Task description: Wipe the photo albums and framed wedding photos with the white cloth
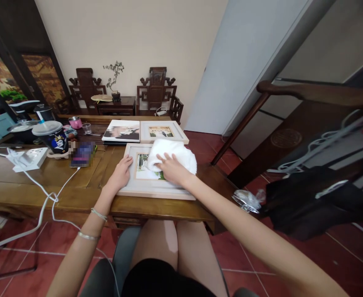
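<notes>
A picture frame (156,190) with a pale wooden border lies flat near the front edge of the brown table. My left hand (121,172) grips its left side, with fingers bent over the border. Over the frame's right half lies a folded white towel (177,150). My right hand (170,166) presses down on the towel, its fingers spread and slightly curled into the fabric. Part of the photo inside, with green and white areas, shows between my hands; the towel and right hand hide the rest.
Behind are a second picture frame (164,132) and a photo panel (121,130). Leftward on the table (101,181) are a phone (83,154), a lidded cup (53,136), a power strip (33,159) and white cables. A wooden chair (280,123) stands right, beside a foil-like package (248,200).
</notes>
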`<act>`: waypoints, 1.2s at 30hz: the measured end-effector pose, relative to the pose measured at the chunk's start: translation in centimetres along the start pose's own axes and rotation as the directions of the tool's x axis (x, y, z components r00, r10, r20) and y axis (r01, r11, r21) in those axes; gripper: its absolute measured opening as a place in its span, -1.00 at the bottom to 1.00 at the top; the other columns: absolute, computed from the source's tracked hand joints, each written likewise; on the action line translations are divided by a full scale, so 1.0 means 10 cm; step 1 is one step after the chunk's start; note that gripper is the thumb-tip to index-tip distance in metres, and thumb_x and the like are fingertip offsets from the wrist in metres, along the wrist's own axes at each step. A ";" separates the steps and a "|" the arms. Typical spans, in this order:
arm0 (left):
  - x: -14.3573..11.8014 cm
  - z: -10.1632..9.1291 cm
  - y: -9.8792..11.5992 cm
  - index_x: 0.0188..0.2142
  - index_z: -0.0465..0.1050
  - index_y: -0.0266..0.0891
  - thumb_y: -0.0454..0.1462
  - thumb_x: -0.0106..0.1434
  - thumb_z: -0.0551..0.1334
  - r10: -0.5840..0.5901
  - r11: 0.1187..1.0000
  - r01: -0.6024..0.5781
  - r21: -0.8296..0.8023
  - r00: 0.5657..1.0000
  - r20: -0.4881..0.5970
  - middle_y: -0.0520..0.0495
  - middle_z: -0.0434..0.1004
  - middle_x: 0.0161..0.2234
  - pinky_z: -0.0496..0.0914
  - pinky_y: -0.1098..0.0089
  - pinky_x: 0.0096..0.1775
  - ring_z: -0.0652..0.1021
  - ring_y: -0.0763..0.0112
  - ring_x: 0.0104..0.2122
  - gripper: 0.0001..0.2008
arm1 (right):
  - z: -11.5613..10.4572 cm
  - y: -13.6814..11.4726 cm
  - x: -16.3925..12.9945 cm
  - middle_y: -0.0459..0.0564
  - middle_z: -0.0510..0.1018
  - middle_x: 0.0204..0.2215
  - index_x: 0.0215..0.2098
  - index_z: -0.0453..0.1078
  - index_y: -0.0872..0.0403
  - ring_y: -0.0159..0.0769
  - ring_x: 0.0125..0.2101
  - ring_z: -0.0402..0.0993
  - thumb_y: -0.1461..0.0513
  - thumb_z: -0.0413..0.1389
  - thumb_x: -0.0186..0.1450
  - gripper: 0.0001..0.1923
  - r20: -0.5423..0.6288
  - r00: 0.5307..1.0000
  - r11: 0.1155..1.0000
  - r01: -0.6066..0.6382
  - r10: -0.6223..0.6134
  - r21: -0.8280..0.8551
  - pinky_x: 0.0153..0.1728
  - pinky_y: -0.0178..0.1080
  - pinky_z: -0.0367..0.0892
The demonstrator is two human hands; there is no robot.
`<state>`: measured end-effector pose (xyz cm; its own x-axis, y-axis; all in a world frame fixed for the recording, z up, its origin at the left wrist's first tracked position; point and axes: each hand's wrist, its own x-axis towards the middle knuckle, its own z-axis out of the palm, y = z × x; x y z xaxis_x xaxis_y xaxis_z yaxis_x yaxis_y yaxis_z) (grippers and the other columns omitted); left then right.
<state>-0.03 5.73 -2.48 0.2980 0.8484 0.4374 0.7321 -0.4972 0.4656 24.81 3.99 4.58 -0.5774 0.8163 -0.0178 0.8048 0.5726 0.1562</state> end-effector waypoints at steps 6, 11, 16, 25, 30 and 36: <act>-0.01 0.02 0.01 0.15 0.40 -0.36 -0.47 0.23 -0.01 -0.004 1.000 0.003 0.026 1.000 0.010 -0.26 0.39 0.20 0.16 0.01 0.30 0.27 0.13 0.30 -0.48 | -0.45 -0.26 -0.58 0.24 0.55 0.03 0.17 0.43 0.10 0.01 0.00 0.49 0.51 -0.11 0.17 -0.34 0.212 0.957 0.959 0.142 -0.196 0.245 -0.07 -0.08 0.37; -0.01 0.00 0.03 0.15 0.39 -0.40 -0.47 0.23 -0.01 -0.027 0.999 0.026 0.034 0.999 0.031 -0.30 0.35 0.23 0.17 0.04 0.30 0.25 0.13 0.30 -0.49 | -0.32 -0.29 -0.43 0.19 0.45 0.16 0.19 0.41 0.09 0.05 0.17 0.34 0.50 -0.09 0.17 -0.34 0.081 0.964 0.932 0.219 -0.252 0.287 0.06 -0.03 0.31; 0.00 -0.04 0.02 0.17 0.37 -0.39 -0.46 0.23 -0.02 0.013 0.998 -0.016 0.053 0.997 0.070 -0.30 0.35 0.23 0.14 0.04 0.31 0.26 0.13 0.30 -0.47 | 0.04 -0.12 0.19 0.16 0.06 0.39 0.26 0.32 0.15 0.15 0.36 -0.11 0.50 -0.08 0.20 -0.33 -0.077 0.987 0.979 0.151 -0.141 0.137 0.27 0.21 -0.05; 0.01 -0.03 0.02 0.13 0.41 -0.36 -0.37 0.31 -0.03 0.019 1.000 -0.019 0.005 1.000 0.024 -0.30 0.40 0.20 0.17 0.01 0.30 0.28 0.12 0.29 -0.54 | -0.07 -0.23 0.40 0.14 0.08 0.38 0.26 0.32 0.10 0.20 0.35 -0.08 0.51 -0.11 0.20 -0.32 -0.030 0.995 0.984 0.104 -0.100 0.143 0.20 0.33 0.01; 0.02 -0.02 0.06 0.13 0.41 -0.35 -0.37 0.32 -0.04 -0.013 1.000 0.013 0.015 1.000 0.025 -0.26 0.41 0.19 0.16 0.02 0.30 0.27 0.13 0.29 -0.54 | -0.29 -0.41 -0.19 0.11 0.24 0.32 0.17 0.42 0.06 0.08 0.31 0.08 0.51 -0.10 0.16 -0.33 0.086 0.950 0.918 0.264 -0.301 0.295 0.16 0.14 0.18; 0.01 -0.06 0.13 0.12 0.41 -0.36 -0.31 0.36 -0.02 -0.011 1.000 0.011 0.001 0.998 0.059 -0.29 0.38 0.21 0.15 0.07 0.30 0.26 0.14 0.30 -0.57 | -0.36 -0.44 -0.35 0.01 0.40 0.22 0.17 0.42 0.03 -0.02 0.35 0.01 0.52 -0.10 0.15 -0.31 0.102 0.924 0.870 0.305 -0.369 0.388 0.26 0.07 0.09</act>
<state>0.53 5.06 -1.37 0.3257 0.8631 0.3860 0.7359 -0.4877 0.4696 22.78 -1.63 7.56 -0.8166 0.5501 -0.1746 0.5771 0.7766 -0.2526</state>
